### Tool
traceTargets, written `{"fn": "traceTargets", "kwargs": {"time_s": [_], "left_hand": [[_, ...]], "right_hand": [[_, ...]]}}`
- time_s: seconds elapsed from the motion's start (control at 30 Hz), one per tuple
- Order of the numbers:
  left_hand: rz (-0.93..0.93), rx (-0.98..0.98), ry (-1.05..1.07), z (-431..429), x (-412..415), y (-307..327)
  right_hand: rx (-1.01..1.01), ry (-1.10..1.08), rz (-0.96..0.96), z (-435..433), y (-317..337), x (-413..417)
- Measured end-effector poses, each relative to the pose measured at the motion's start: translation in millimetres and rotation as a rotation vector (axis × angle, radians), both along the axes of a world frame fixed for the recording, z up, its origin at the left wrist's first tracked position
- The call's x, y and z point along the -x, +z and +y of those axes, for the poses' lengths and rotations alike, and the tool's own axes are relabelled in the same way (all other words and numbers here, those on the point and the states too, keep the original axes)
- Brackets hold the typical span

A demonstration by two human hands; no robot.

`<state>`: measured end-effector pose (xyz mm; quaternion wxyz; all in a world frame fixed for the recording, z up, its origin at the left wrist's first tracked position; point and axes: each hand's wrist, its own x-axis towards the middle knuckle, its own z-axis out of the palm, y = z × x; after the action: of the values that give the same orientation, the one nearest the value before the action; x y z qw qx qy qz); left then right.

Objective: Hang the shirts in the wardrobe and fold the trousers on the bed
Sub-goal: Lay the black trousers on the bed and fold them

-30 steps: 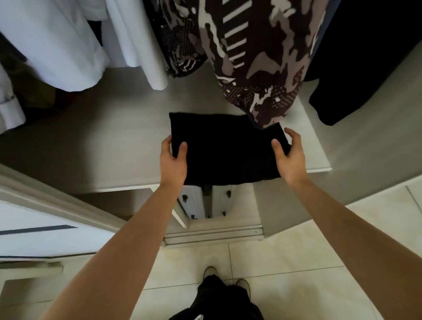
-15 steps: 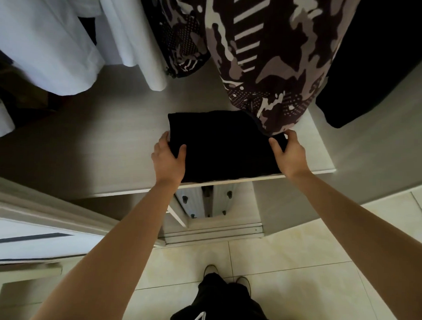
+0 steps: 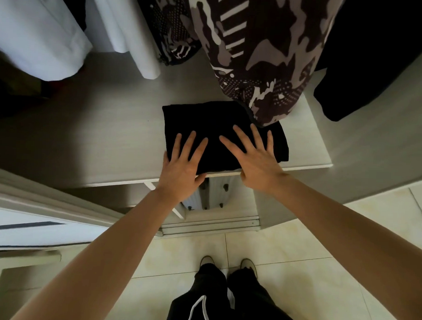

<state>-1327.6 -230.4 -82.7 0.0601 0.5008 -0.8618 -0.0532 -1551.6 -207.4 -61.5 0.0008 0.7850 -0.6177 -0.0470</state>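
Folded trousers (image 3: 206, 121) are pressed by the left hand (image 3: 180, 173) and right hand (image 3: 257, 164), both spread flat, nothing gripped; even smoothing is advised.

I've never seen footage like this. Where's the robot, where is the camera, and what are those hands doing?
There is no robot here. A person wears a wide-angle camera on the head, and it looks down at their own hands. The left hand and right hand lie flat, fingers straight, on a folded black garment that sits on a pale wardrobe shelf. Nothing is gripped. Above the shelf hang a camouflage-patterned shirt and white shirts.
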Motion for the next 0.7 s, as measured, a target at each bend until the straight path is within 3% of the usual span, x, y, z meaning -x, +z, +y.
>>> {"fn": "traceTargets", "kwargs": {"time_s": [0.27, 0.53, 0.7], "left_hand": [[0.002, 0.017, -0.051, 5, 35, -3], [-0.245, 0.102, 0.029, 21, 128, 1], [-0.229, 0.102, 0.064, 26, 166, 2]], "right_hand": [[0.107, -0.025, 0.089, 15, -11, 35], [0.071, -0.061, 0.075, 29, -5, 104], [0.088, -0.051, 0.067, 29, -5, 134]]}}
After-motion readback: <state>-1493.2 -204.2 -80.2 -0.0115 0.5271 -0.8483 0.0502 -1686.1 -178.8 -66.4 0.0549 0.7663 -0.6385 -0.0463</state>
